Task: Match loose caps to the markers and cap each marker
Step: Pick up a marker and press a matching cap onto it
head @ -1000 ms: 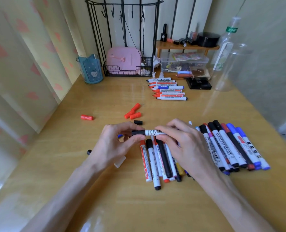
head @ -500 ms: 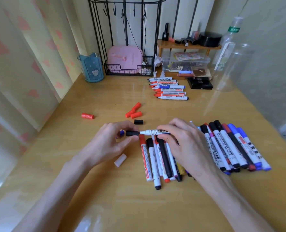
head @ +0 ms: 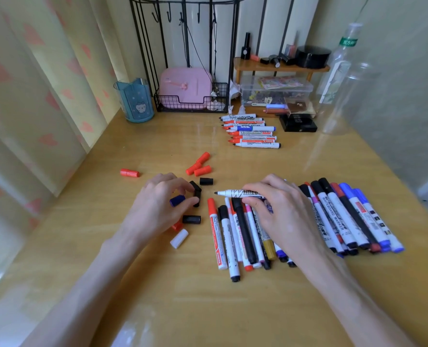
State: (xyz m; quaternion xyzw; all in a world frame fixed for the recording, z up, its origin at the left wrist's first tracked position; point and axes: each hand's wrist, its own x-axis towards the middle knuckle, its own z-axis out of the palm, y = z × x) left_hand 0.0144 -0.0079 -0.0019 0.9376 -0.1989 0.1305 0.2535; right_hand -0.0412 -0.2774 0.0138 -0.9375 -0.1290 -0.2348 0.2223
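My right hand (head: 278, 214) grips an uncapped white whiteboard marker (head: 243, 193), whose black tip points left. My left hand (head: 160, 206) pinches a black cap (head: 196, 194) a short way left of that tip, apart from it. Loose caps lie around the left hand: a blue one (head: 177, 200), two black ones (head: 206, 181) (head: 191, 219), a white one (head: 179, 238) and red ones (head: 199, 166) (head: 129, 173). Mixed markers (head: 230, 236) lie under my right hand. A row of capped markers (head: 350, 216) lies to its right. Several uncapped markers (head: 253, 132) lie in a row at the back.
At the back of the wooden table (head: 207, 309) stand a blue cup (head: 135, 101), a black wire rack with a pink case (head: 190, 93), a clear box (head: 275, 91) under a small shelf, a black box (head: 298, 122) and a clear bottle (head: 340, 78).
The black cap, held against the marker's tip a second ago, has come away. My left hand has carried it left and tilted it; the marker's bare tip now shows.
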